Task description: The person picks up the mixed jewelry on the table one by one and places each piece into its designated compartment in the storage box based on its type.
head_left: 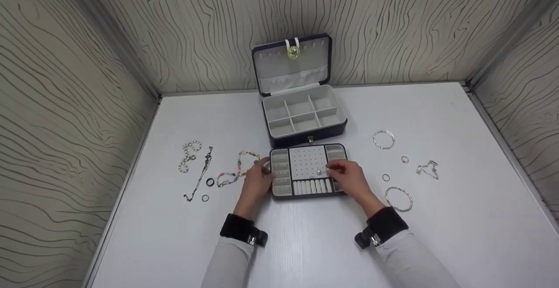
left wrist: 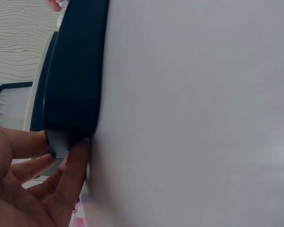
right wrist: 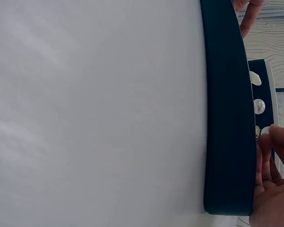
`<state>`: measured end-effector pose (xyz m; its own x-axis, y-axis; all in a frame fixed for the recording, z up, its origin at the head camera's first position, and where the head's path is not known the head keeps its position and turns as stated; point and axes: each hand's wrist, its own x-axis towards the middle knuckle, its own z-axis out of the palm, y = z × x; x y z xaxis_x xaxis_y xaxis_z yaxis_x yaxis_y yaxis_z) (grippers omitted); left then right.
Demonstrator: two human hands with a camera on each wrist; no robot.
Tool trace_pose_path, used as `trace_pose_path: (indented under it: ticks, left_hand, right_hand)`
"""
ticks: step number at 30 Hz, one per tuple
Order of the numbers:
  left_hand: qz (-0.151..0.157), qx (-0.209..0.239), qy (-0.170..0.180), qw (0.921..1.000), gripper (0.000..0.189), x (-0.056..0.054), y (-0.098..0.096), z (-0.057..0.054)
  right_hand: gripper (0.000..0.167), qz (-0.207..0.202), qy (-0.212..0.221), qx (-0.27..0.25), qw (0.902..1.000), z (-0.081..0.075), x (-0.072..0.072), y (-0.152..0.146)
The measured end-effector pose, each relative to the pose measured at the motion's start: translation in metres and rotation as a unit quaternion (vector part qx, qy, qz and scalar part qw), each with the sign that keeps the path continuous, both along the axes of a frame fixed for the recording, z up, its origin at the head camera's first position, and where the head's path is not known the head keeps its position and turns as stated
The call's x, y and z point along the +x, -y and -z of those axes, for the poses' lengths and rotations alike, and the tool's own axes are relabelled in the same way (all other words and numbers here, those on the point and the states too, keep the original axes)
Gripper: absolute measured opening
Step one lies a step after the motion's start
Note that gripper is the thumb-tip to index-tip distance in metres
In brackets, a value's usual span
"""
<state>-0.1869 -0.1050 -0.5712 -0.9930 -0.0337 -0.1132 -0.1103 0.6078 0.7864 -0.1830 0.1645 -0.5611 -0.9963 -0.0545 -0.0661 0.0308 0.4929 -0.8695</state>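
A dark-rimmed jewelry tray (head_left: pixel 287 187) lies before the open jewelry box, with side compartments, a perforated white earring panel (head_left: pixel 305 159) and ring rolls (head_left: pixel 311 186). At its left end, my left hand (head_left: pixel 257 183) grips the side, fingers against the dark corner in the left wrist view. My right hand (head_left: pixel 349 179) is over the tray's right part. Its thumb and fingertips pinch a white pearl earring (right wrist: pixel 265 131) at the panel's lower right. Beside it a pearl earring (right wrist: pixel 259 106) and a white petal-shaped piece (right wrist: pixel 255 78) stand on the panel.
Behind the tray stands the jewelry box (head_left: pixel 301 120), lid raised. Left lie a pearl bracelet (head_left: pixel 187 157), a chain (head_left: pixel 201 176), two rings and a colourful bead strand (head_left: pixel 238 172). Right lie two bangles (head_left: pixel 384 140), two rings (head_left: pixel 405 159) and a silver chain (head_left: pixel 428 169).
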Motion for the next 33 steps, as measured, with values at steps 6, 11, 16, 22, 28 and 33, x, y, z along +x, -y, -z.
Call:
trace_pose_path:
  ticks: [6, 11, 16, 22, 28, 33]
  left_hand:
    - [0.005, 0.005, -0.007, 0.9999, 0.051, -0.0001, 0.0007, 0.0007]
    - [0.01, 0.015, -0.011, 0.9998, 0.051, 0.0025, 0.0015, 0.0021]
    - [0.011, 0.013, -0.011, 0.9998, 0.051, 0.003, 0.0019, 0.0032]
    - [0.008, 0.013, -0.007, 0.9999, 0.051, 0.0007, 0.0015, 0.0035]
    - [0.013, 0.009, -0.005, 0.9999, 0.052, 0.0019, 0.0012, 0.0011]
    - [0.015, 0.006, -0.009, 0.9998, 0.052, 0.0012, 0.001, 0.0001]
  right_hand:
    - [0.015, 0.008, -0.012, 0.029, 0.9995, 0.0021, 0.0012, 0.0031]
    - [0.014, 0.003, -0.022, 0.039, 0.999, 0.0056, 0.003, 0.0042]
    - [0.014, -0.006, -0.023, 0.051, 0.9984, 0.0071, 0.0036, 0.0044]
    - [0.017, -0.015, -0.027, 0.059, 0.9978, 0.0061, 0.0042, 0.0062]
    - [0.02, -0.029, -0.031, 0.068, 0.9967, 0.005, 0.0063, 0.0068]
    - [0.024, -0.038, -0.039, 0.061, 0.9967, 0.0053, 0.0057, 0.0055]
